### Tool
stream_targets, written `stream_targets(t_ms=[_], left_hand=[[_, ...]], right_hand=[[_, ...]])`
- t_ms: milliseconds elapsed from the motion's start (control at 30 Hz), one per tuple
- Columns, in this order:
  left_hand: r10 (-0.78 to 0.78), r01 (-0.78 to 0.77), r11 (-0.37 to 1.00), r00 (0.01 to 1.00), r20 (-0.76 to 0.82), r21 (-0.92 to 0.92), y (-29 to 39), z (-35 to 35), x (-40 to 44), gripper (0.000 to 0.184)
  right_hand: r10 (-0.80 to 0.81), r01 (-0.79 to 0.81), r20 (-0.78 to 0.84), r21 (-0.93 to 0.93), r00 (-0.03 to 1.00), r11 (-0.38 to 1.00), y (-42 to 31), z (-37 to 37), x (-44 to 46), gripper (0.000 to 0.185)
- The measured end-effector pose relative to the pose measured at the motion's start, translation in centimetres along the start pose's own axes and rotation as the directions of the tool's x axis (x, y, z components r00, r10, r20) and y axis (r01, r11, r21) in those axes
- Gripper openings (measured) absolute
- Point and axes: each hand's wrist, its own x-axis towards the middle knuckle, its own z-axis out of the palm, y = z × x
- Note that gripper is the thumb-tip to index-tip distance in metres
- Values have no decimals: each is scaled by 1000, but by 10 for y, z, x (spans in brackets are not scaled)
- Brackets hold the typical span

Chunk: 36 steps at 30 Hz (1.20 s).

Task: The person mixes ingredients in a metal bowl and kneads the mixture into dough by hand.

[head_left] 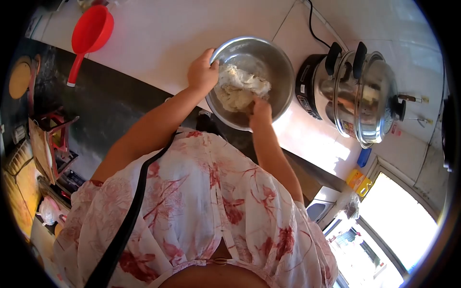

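A round stainless steel bowl [283, 72] rests near the front edge of the counter. Inside it lies a lumpy, pale mass of dough [235, 91], with whiter, floury patches on its far side. My left hand [203, 72] is closed on the bowl's left rim, thumb over the edge. My right hand [260, 113] reaches over the near rim into the bowl, its curled fingers pressed into the dough's right side. The fingertips are partly hidden there.
Right of the bowl stands a steel steamer pot [353, 91] with black handles on an electric base. A red plastic ladle [92, 33] lies at the left, its handle past the counter's edge. A black cable [313, 29] runs behind. Low stools [53, 139] stand at the left.
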Motion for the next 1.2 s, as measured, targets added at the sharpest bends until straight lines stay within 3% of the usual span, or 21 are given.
stream_targets(t_ms=[67,100,167,267,300,333,367,400,433,500,567,700,767,833,867,933,967,1033,1067,1133,1200], left_hand=[[1,-1,1000,1000,-1,19,-1,2,3,26],[22,-22,999,1000,-8,28,-3,3,3,26],[50,-49,998,999,-18,38,-5,3,4,26],[51,-52,997,999,18,64,-6,1,3,26],[54,-55,997,998,13,58,-7,2,3,25],[56,-57,997,998,9,52,-9,2,2,25],[55,-56,997,998,10,53,-9,2,1,25],[46,-46,998,999,3,44,-9,3,2,24],[37,-37,999,999,-3,36,-9,3,1,25],[31,-32,999,999,-9,-5,-6,2,2,23],[25,-26,999,1000,-16,-43,-6,3,3,23],[52,-62,989,996,-76,-132,-7,1,6,27],[55,-62,989,997,-53,-133,-5,0,6,27],[40,-44,994,998,-46,-102,-5,-1,4,27],[40,-44,994,998,-45,-104,-5,-1,3,27],[43,-47,995,998,-55,-84,-5,1,1,27],[47,-51,995,997,-56,-88,-5,2,1,27],[67,-72,996,995,-77,-54,-6,2,1,26],[71,-77,995,994,-87,-58,-6,2,4,26],[49,-52,997,997,-57,-50,-6,1,2,27],[33,-34,998,999,-33,-43,-5,-1,1,28]], right_hand=[[28,-24,89,-40,996,999,14,15,-1,34],[-1,-15,102,156,995,988,21,22,-3,35],[-38,-3,110,349,993,937,27,21,4,36],[254,-297,250,154,934,942,-37,-8,-14,28],[216,-174,231,-190,949,966,-44,-15,-10,19],[219,-177,234,-189,947,966,-45,-15,-13,19],[-130,364,367,-693,921,623,-47,-16,-17,15],[-280,631,644,-762,712,-146,-54,-14,-23,17],[-223,696,727,-687,650,-209,-60,-1,-24,15],[-333,643,624,-763,707,-66,-78,36,-33,16],[-319,568,471,-719,822,400,-111,73,-34,19],[-325,584,485,-674,812,452,-88,87,-17,20],[-179,702,679,-684,712,199,-67,55,-28,19],[7,738,742,-668,671,91,-75,20,-34,18],[8,737,741,-670,672,91,-74,21,-31,18],[120,840,832,-530,541,-112,-72,26,-21,19],[118,838,830,-533,545,-115,-73,37,-18,19],[-284,743,691,-651,665,156,-76,72,-19,21],[-290,744,691,-652,662,146,-78,77,-17,21],[-221,603,566,-687,794,406,-71,79,-22,21],[-203,725,697,-643,688,247,-54,41,-26,26]])
